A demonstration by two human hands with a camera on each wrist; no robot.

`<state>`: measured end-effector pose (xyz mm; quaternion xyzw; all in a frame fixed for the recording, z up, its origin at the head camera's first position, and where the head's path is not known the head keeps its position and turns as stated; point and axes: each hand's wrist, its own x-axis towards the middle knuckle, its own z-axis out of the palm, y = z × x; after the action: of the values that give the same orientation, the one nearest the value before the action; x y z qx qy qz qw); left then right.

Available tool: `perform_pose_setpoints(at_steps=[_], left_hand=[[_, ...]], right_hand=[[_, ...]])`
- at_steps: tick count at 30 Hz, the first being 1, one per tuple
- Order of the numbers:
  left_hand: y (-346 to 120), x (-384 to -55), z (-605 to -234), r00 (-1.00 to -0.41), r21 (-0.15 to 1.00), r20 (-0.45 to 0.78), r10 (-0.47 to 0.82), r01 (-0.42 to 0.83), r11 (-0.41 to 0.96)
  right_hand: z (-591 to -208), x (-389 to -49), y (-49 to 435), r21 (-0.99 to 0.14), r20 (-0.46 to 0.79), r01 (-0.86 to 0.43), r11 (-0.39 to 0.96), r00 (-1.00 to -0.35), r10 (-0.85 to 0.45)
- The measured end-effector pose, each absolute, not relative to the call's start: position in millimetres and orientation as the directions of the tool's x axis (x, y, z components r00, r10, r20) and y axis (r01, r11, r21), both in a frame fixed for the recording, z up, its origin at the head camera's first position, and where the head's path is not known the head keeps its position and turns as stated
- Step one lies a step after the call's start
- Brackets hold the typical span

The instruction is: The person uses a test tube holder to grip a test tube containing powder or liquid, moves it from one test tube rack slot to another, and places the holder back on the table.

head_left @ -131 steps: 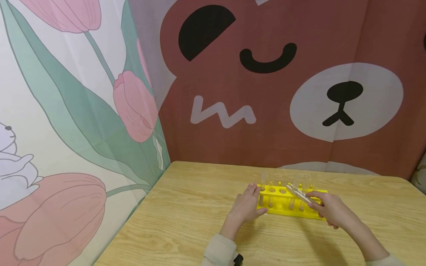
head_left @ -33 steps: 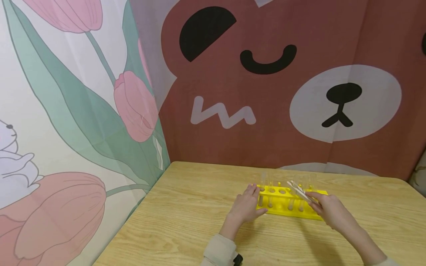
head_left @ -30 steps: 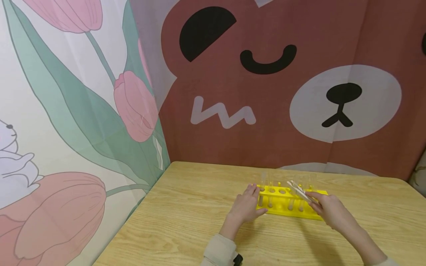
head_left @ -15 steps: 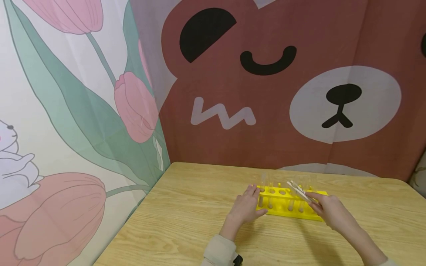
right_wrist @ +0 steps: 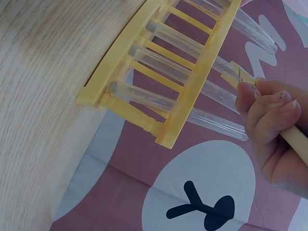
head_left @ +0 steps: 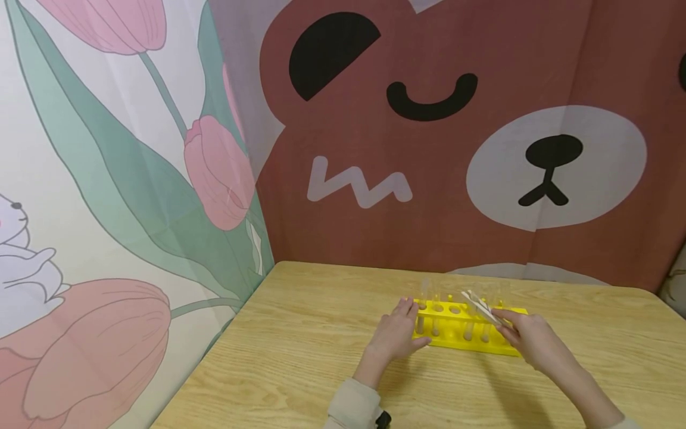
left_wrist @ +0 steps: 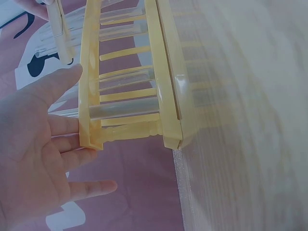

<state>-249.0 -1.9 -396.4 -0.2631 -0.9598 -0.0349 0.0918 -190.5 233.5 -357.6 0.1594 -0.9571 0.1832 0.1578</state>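
Observation:
A yellow test tube rack (head_left: 450,342) stands on the table with several clear test tubes (right_wrist: 166,65) upright in its holes. My left hand (head_left: 393,336) rests against the rack's left end, its fingers spread and fairly straight in the left wrist view. Over the right half of the rack, my right hand (head_left: 541,342) grips a wooden test tube holder (head_left: 482,308), fingers curled around it in the right wrist view. The holder's tips lie at the upper part of one tube; whether they clamp it I cannot tell. The right hand hides the rack's right end in the head view.
The wood-grain table (head_left: 278,357) reaches back to a hanging cloth (head_left: 364,238) with a bear print. A tulip-print cloth (head_left: 134,208) hangs along the left side. Thin yellow pegs (head_left: 451,297) rise behind the rack's holes.
Compared with about four seconds ago, my right fingers have shifted on the holder and its tips look farther apart and slightly higher. Over the last second nothing visibly moves.

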Motion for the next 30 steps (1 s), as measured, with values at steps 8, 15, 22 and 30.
perform_pose_setpoints(at_steps=[8,15,22,30], left_hand=[[-2.1,-248.6,-396.7,-0.840,0.015,0.202,0.504,0.517,0.856],[-2.1,-248.4,-397.1,-0.844,0.009,0.198,0.499,0.510,0.860],[-2.8,-248.3,-396.3,-0.845,0.009,0.192,0.499,0.510,0.860],[-2.6,-248.5,-396.0,-0.841,0.011,0.193,0.506,0.517,0.856]], right_hand=[[-356.6,-190.1,233.4,-0.301,0.359,-0.361,0.883,-0.900,-0.246],[-356.0,-190.4,233.4,-0.303,0.373,-0.374,0.877,-0.893,-0.252],[-354.9,-190.5,232.9,-0.305,0.384,-0.380,0.873,-0.888,-0.253],[-353.6,-190.1,232.3,-0.295,0.383,-0.377,0.878,-0.888,-0.253]])
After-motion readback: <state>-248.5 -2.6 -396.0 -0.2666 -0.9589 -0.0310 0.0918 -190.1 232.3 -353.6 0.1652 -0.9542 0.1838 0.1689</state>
